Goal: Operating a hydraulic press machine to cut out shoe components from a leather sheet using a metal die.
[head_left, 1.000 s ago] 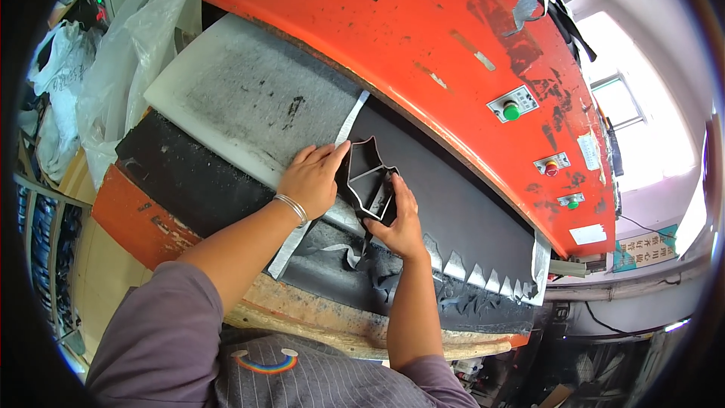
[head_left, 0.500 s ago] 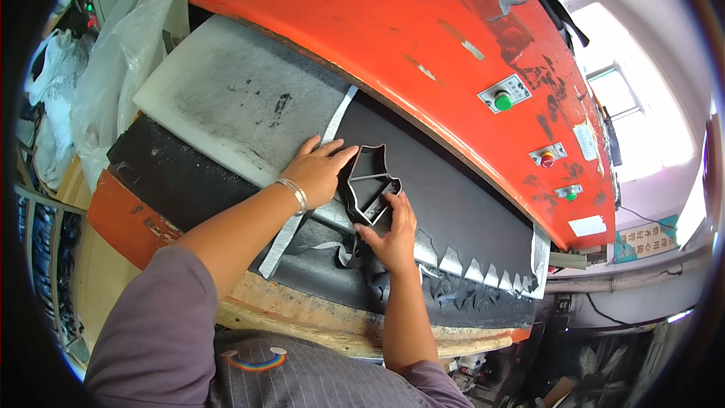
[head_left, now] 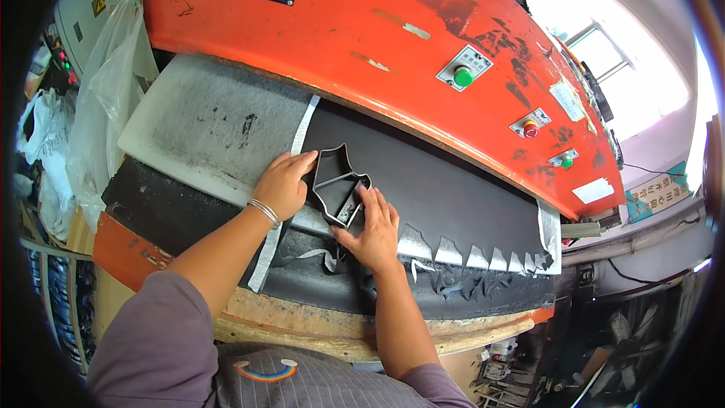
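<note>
Centrally, dark metal cutting die point(head_left: 339, 185), pointed outline, on black sheet point(head_left: 453, 196), left hand point(head_left: 281, 183) and right hand point(head_left: 373, 228) pressing flat

Machine housing point(head_left: 317, 38): orange-red, scuffed with black smears and grey tape patches. Buttons on it: one green point(head_left: 463, 75) on a white plate, one red point(head_left: 531, 130), one smaller green point(head_left: 567, 162).

Sheet point(head_left: 445, 189) on the bed: flat black; its near edge shows a row of pale grey pointed cutouts point(head_left: 468, 253).

Board point(head_left: 211, 125) at left: off-white, speckled grey, a few black marks.

Metal frame point(head_left: 338, 185): dark grey, dull sheen.

Bracelet point(head_left: 263, 210): silver.

Sleeves point(head_left: 151, 347): muted purple. Apron point(head_left: 302, 381): grey pinstripe with a small rainbow emblem.

Plastic bag point(head_left: 113, 83): clear, whitish.
</note>
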Available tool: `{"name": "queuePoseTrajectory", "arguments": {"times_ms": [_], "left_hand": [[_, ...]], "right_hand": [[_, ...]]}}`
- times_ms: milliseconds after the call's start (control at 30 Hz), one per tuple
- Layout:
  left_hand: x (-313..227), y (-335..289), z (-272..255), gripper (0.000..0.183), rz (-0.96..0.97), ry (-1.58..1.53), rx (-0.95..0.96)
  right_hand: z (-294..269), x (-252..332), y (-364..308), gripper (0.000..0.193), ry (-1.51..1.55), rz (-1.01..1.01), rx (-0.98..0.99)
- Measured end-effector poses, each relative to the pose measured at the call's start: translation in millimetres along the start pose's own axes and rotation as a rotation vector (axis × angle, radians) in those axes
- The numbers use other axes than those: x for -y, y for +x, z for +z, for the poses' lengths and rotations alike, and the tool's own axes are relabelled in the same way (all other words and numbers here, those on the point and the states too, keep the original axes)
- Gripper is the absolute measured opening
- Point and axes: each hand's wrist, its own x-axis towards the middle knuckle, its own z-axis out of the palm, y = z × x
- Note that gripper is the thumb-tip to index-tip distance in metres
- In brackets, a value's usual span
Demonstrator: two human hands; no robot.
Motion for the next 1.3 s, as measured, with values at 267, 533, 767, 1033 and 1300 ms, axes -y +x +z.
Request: {"name": "queuePoseTrajectory", "arguments": {"times_ms": [267, 533, 767, 1033, 1300], "left_hand": [[-1, 0, -2, 0.054, 0.038, -0.014, -0.053], [1, -3, 4, 0.056, 0.039, 0.019, -0.041], [1, -3, 2, 0.057, -0.014, 0.011, -0.035], [3, 2, -1, 0.058, 0.004, 0.024, -0.082], [7, -9, 4, 0.052, 0.026, 0.02, -0.143]], "right_hand": [[1, 1, -3, 0.107, -0.022, 0.045, 0.013], [1, 4, 2, 0.124, -0.026, 0.139, 0.055], [-3, 2, 12, 0.13, 0.027, 0.151, 0.096], [-2, -9, 24, 0.131, 0.05, 0.081, 0.117], [-2, -20, 14, 0.134, 0.037, -0.009, 0.153]]}}
